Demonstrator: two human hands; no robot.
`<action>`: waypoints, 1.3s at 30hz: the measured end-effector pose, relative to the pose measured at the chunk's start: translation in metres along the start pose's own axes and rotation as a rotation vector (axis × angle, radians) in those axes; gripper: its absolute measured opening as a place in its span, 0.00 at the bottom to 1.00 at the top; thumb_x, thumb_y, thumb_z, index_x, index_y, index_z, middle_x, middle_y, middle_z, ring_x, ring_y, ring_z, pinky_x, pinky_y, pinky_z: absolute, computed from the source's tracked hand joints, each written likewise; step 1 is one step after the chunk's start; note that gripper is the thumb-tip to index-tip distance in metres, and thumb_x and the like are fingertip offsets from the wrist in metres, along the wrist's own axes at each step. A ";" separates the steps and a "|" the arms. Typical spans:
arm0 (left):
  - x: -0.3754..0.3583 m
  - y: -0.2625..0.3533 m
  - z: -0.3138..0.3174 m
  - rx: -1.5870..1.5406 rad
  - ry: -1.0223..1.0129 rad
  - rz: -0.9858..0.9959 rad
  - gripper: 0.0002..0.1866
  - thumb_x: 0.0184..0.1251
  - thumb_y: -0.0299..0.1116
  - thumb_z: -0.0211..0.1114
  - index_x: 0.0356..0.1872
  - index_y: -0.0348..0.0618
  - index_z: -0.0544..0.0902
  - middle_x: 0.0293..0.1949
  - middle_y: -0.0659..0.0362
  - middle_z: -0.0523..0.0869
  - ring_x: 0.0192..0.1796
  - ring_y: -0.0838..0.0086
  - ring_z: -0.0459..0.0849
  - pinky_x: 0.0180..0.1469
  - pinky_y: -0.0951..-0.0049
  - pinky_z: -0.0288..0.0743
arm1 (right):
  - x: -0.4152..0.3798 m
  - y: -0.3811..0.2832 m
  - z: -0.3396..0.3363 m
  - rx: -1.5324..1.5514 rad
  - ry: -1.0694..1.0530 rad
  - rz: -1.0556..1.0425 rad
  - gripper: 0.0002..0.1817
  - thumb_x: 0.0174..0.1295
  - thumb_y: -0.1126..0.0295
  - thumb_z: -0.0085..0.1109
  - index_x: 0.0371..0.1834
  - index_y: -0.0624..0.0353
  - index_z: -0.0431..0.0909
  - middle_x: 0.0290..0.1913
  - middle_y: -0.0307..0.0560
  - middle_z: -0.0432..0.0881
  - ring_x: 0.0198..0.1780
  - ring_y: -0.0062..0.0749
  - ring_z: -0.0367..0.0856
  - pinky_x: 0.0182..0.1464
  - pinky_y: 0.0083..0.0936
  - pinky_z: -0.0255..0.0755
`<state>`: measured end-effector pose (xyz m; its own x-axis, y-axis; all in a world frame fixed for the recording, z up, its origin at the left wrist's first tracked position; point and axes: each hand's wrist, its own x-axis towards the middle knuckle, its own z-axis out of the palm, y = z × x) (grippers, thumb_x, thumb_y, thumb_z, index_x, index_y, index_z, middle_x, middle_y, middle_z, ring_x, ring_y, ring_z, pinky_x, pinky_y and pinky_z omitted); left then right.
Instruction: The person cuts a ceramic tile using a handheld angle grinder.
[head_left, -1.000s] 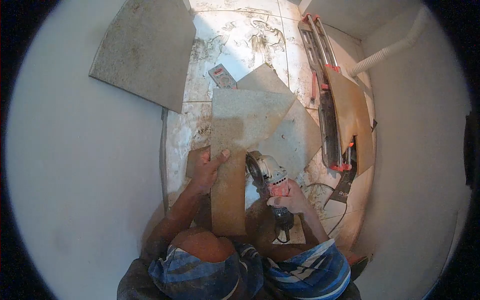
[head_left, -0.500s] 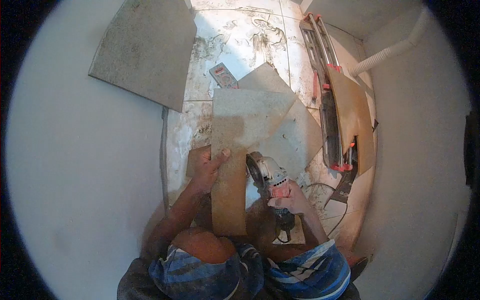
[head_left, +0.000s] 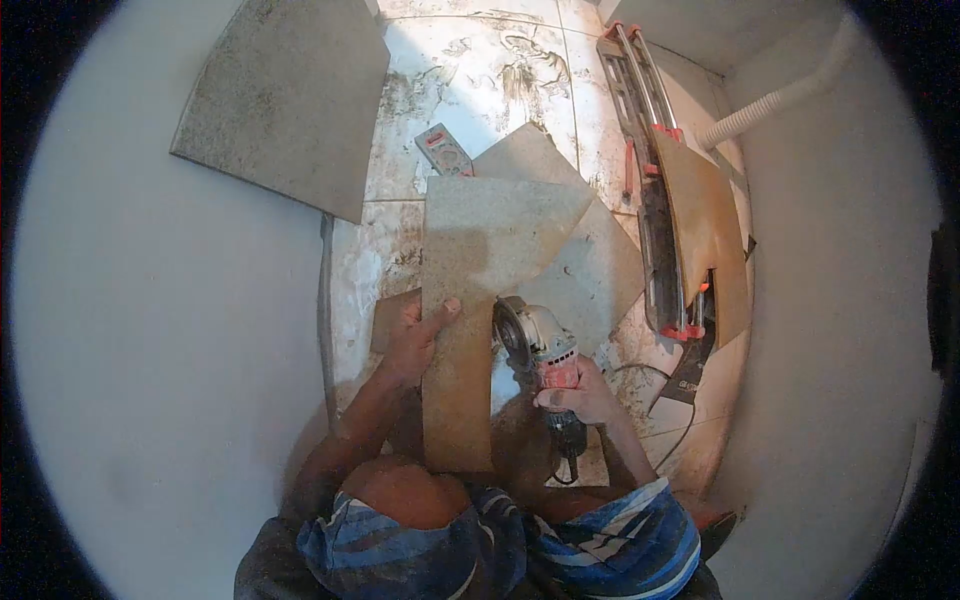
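My left hand (head_left: 418,338) grips the left edge of a grey-brown tile (head_left: 456,380), thumb pressed on its top face. The tile is L-shaped, with a wide upper part and a narrow strip running down toward my knees. In my right hand (head_left: 582,392) is an angle grinder (head_left: 548,355), held round its red and black body. Its disc (head_left: 512,332) stands beside the strip's right edge, near the inner corner of the cut-out. More tile pieces (head_left: 610,265) lie under and behind the held tile. A small brown piece (head_left: 394,318) shows behind my left hand.
A large tile (head_left: 285,105) leans on the left wall. On the dusty floor lies a grey box-shaped device (head_left: 443,150). To the right, a tile cutter (head_left: 640,120) stands by the wall with a brown tile (head_left: 705,240) against it. A white corrugated hose (head_left: 770,112) and the grinder's cord (head_left: 685,435) are there too.
The grinder has shifted slightly up, its disc staying beside the tile's cut edge. My left hand and the tile hold almost the same place.
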<state>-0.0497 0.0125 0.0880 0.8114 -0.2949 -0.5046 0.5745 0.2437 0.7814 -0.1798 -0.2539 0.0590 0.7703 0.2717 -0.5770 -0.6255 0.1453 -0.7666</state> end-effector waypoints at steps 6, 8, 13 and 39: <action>0.001 0.004 -0.004 0.016 -0.059 -0.006 0.18 0.70 0.36 0.67 0.55 0.38 0.79 0.48 0.57 0.86 0.46 0.73 0.85 0.50 0.69 0.79 | -0.002 -0.007 0.000 0.011 -0.002 0.044 0.28 0.50 0.71 0.76 0.55 0.61 0.75 0.43 0.36 0.82 0.43 0.21 0.78 0.49 0.25 0.75; 0.001 0.004 -0.005 0.072 -0.028 -0.033 0.22 0.69 0.36 0.67 0.59 0.37 0.77 0.52 0.56 0.85 0.52 0.71 0.84 0.57 0.66 0.77 | -0.003 -0.012 0.002 0.031 0.005 0.067 0.29 0.50 0.69 0.77 0.55 0.61 0.75 0.44 0.37 0.82 0.44 0.22 0.79 0.50 0.26 0.75; 0.003 -0.002 -0.005 -0.035 -0.031 -0.023 0.21 0.69 0.36 0.67 0.59 0.37 0.77 0.52 0.56 0.85 0.51 0.71 0.84 0.57 0.67 0.77 | -0.002 -0.014 0.002 -0.165 0.033 -0.014 0.29 0.50 0.68 0.77 0.55 0.65 0.76 0.44 0.38 0.83 0.44 0.22 0.79 0.51 0.25 0.76; 0.004 -0.004 -0.003 -0.051 -0.001 -0.047 0.18 0.71 0.37 0.66 0.56 0.38 0.79 0.48 0.55 0.86 0.46 0.71 0.86 0.49 0.67 0.80 | 0.002 -0.005 0.001 -0.094 0.016 0.009 0.33 0.49 0.64 0.78 0.58 0.59 0.74 0.48 0.37 0.81 0.49 0.25 0.78 0.55 0.29 0.73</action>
<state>-0.0486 0.0131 0.0814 0.7831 -0.3077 -0.5404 0.6170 0.2763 0.7369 -0.1752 -0.2533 0.0622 0.7668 0.2569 -0.5883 -0.6189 0.0527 -0.7837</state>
